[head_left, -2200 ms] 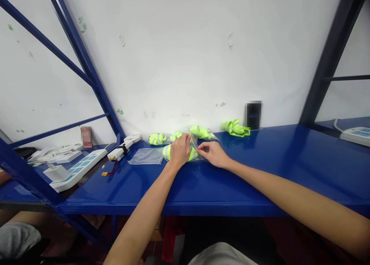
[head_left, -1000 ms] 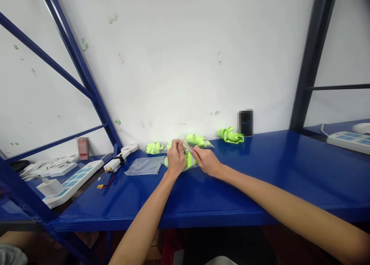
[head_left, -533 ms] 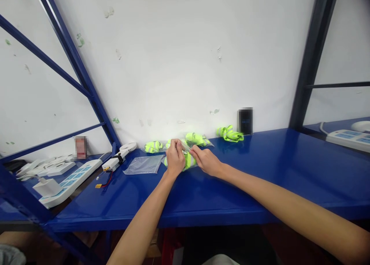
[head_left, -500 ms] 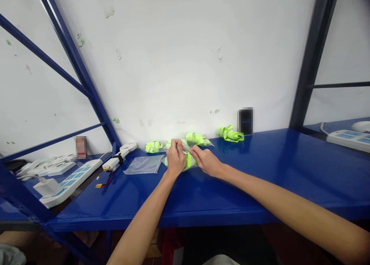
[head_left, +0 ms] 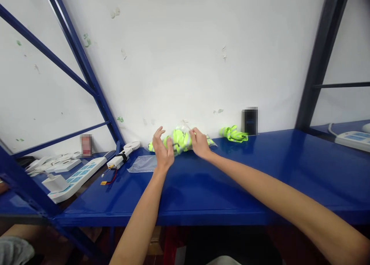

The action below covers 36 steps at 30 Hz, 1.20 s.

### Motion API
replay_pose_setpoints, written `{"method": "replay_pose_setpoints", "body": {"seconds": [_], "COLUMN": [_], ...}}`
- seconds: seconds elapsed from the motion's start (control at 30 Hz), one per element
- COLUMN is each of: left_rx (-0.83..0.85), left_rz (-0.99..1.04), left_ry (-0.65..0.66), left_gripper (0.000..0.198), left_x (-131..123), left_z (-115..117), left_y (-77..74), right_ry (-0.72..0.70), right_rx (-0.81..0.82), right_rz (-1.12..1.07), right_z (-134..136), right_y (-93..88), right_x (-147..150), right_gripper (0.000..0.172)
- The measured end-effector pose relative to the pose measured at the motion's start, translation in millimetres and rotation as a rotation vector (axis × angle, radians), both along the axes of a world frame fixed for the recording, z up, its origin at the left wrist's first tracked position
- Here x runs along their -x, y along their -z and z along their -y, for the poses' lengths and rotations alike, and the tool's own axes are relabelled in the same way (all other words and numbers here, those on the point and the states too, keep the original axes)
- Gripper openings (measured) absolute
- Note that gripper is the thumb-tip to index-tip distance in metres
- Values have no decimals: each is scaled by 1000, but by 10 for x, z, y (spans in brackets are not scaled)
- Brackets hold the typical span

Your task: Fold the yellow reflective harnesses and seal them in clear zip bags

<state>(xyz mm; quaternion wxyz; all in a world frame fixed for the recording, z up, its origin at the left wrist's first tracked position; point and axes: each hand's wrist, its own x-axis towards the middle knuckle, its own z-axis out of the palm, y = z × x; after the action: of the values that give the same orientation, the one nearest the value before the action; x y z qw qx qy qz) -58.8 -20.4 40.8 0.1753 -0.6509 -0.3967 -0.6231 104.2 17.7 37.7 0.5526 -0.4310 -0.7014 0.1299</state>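
the right hand (head_left: 199,141) pinches the upper edge of a clear plastic bag (head_left: 184,124), held up over the blue tabletop (head_left: 231,184) ahead of the person, with a neon-yellow reflective strap bundle (head_left: 180,138) inside. the left hand (head_left: 163,148) has its fingers spread, thumb just beside the bundle; i cannot tell whether it touches. a light pinch on the film, with the left palm supporting the bundle's side, should spare the thin edge from stretching. a flat clear bag (head_left: 141,164) lies by the left wrist.
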Motion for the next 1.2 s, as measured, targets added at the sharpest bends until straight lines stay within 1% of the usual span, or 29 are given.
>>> {"method": "replay_pose_setpoints", "body": {"seconds": [0.03, 0.07, 0.1, 0.13, 0.17, 0.23, 0.27, 0.33, 0.4, 0.43, 0.5, 0.53, 0.57, 0.63, 0.67, 0.73, 0.8, 0.87, 0.93, 1.0, 1.1, 1.2], "left_rx": [38, 107, 194, 287, 375, 511, 554, 599, 612, 614, 615, 614, 612, 598, 587, 565, 559, 571, 578, 574, 569, 597], "left_rz": [-41, -95, -157, -218, -275, -372, -411, -463, -478, -473, -456, -450, -448, -465, -483, -527, -557, -561, -555, -543, -510, -436], "left_ry": [-70, -133, -183, -219, -242, -251, -243, -214, -189, -183, -178, -176, -169, -124, -82, 21, 106, 151, 182, 219, 293, 385], "left_gripper": [29, 27, 27, 27, 28, 31, 32, 33, 34, 35, 35, 34, 33, 30, 29, 29, 29, 29, 29, 29, 28, 29], "left_x": [75, 141, 194, 233, 257, 266, 258, 232, 216, 213, 217, 219, 218, 207, 195, 162, 119, 70, 15, -49, -160, -279], "left_z": [-30, -62, -96, -129, -162, -219, -242, -275, -293, -297, -302, -302, -300, -294, -289, -274, -253, -224, -188, -151, -112, -104], "left_y": [25, 63, 109, 162, 216, 313, 352, 407, 433, 438, 437, 431, 423, 404, 395, 380, 373, 369, 360, 348, 341, 364], "right_ry": [36, 20, 19, 46, 114, 252, 292, 350, 415, 474, 651, 694, 683, 559, 492, 394, 326, 236, 92, -87, -343, -511], "right_rx": [83, 202, 327, 403, 394, 270, 223, 213, 290, 297, 249, 211, 166, 95, 110, 209, 276, 252, 214, 202, 273, 348], "right_rz": [-25, -28, -3, 53, 108, 199, 223, 241, 267, 259, 195, 191, 229, 382, 452, 547, 603, 630, 608, 562, 467, 360], "right_z": [-132, -257, -368, -461, -534, -622, -640, -639, -615, -603, -593, -599, -611, -652, -673, -692, -649, -522, -322, -87, 233, 446], "right_y": [-78, -153, -222, -281, -327, -378, -385, -370, -321, -284, -182, -119, -49, 97, 166, 278, 335, 326, 265, 183, 88, 63], "right_x": [32, 36, 8, -55, -151, -425, -591, -944, -1275, -1418, -1650, -1739, -1811, -1914, -1947, -1980, -1974, -1938, -1895, -1866, -1852, -1784], "right_gripper": [37, 42, 50, 54, 55, 46, 40, 32, 35, 36, 37, 39, 40, 43, 45, 48, 46, 43, 39, 36, 36, 35]}}
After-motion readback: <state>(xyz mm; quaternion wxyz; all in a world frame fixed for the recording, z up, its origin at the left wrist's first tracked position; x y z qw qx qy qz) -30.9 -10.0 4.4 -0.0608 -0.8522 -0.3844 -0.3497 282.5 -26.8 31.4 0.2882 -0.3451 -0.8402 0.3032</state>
